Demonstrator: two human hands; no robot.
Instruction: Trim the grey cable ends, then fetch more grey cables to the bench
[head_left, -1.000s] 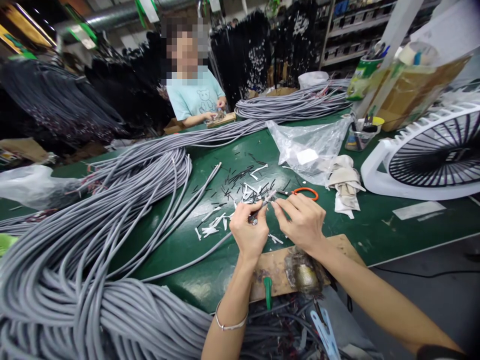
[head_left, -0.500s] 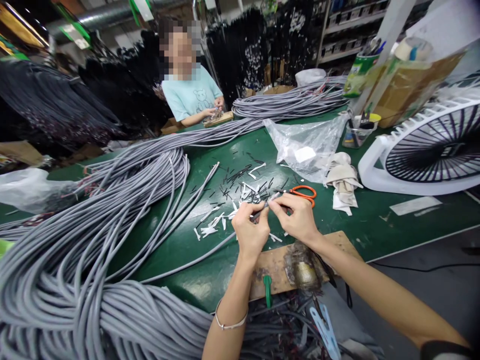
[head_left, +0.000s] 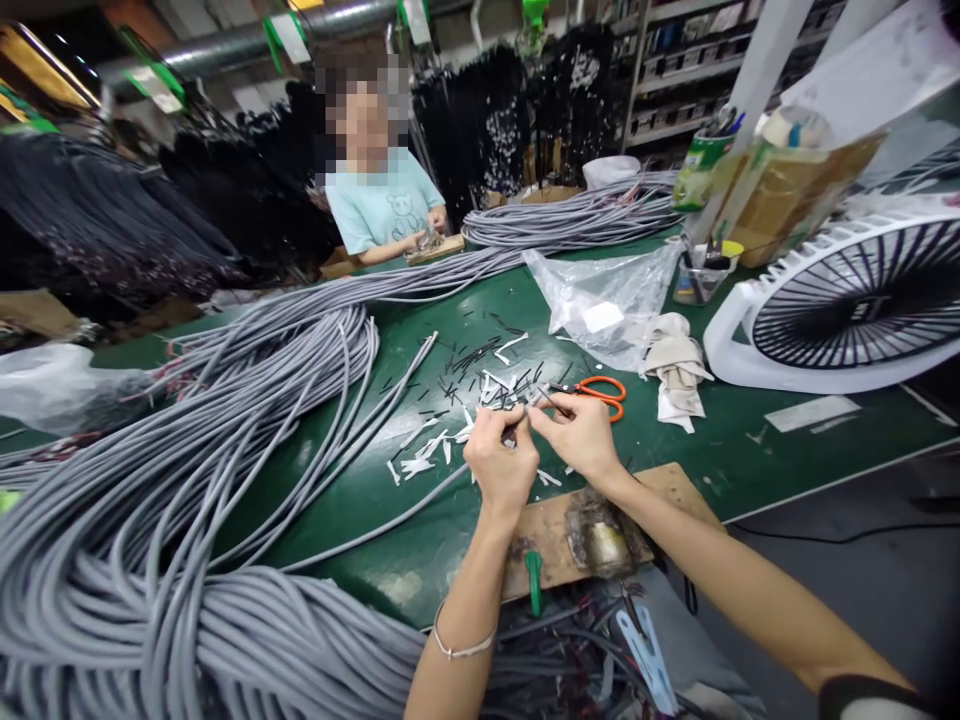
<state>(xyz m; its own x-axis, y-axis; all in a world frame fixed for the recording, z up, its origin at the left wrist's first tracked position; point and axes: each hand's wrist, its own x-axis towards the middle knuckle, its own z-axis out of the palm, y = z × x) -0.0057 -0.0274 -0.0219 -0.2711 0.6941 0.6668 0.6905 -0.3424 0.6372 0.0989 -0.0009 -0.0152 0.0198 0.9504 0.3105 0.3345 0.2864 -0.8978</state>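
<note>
My left hand (head_left: 501,455) is closed around the end of a grey cable (head_left: 390,522), which runs in from the left. Thumb and forefinger of my right hand (head_left: 581,437) pinch at that cable's tip, almost touching my left fingertips. A thin dark piece shows by the right fingers, too small to name. Just beyond my right hand lie orange-handled scissors (head_left: 604,393), their blades partly hidden. White strips (head_left: 424,455) and short black pieces (head_left: 465,358) are scattered around my hands on the green tabletop (head_left: 420,572).
Grey cable bundles (head_left: 180,440) cover the left. A wooden board (head_left: 540,530) with a stained metal block sits below my wrists, a blue clip (head_left: 646,660) beneath. To the right are a plastic bag (head_left: 600,290), cloth (head_left: 679,365) and white fan (head_left: 727,345). A co-worker (head_left: 386,205) sits opposite.
My right hand has shifted slightly left, and a thin dark piece now shows by its fingers. My left hand keeps its hold on the cable. The view has turned a little.
</note>
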